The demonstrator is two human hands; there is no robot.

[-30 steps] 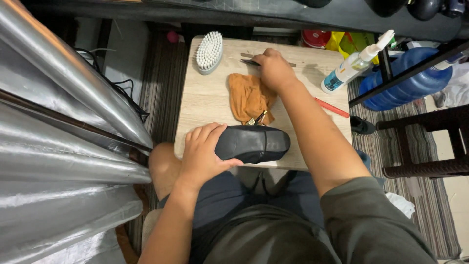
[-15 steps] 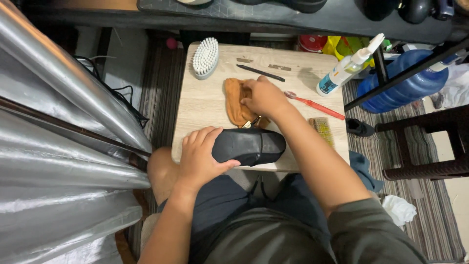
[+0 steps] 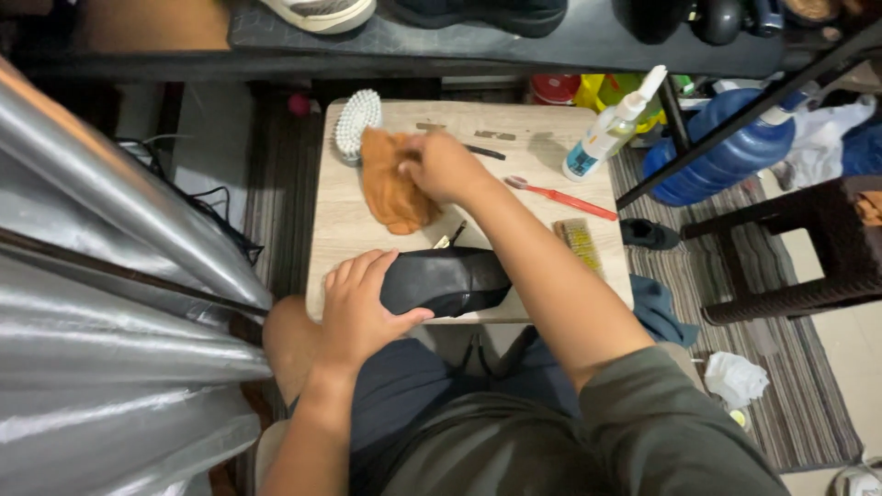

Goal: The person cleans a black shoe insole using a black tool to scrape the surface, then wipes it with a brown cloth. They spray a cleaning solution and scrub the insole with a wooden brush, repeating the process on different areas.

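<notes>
A black shoe (image 3: pixel 452 280) lies on its side at the near edge of a small wooden table (image 3: pixel 533 152). My left hand (image 3: pixel 360 308) rests over its heel end and holds it down. My right hand (image 3: pixel 443 167) reaches across the table and grips an orange cloth (image 3: pixel 390 188), which hangs bunched from the fingers next to a white brush (image 3: pixel 356 119). Part of a small tool sticks out from behind the shoe, under my right forearm.
A red toothbrush (image 3: pixel 562 197), a yellow-bristled brush (image 3: pixel 581 243), a thin black tool (image 3: pixel 485 152) and a white spray bottle (image 3: pixel 611 129) lie on the table's right half. A blue water jug (image 3: pixel 721 156) and a dark chair (image 3: pixel 808 248) stand to the right. Silvery sheeting (image 3: pixel 110 276) fills the left.
My right hand has left the far side of the table, closed on the orange cloth and dragged it left toward the white brush. The left hand has stayed on the shoe.
</notes>
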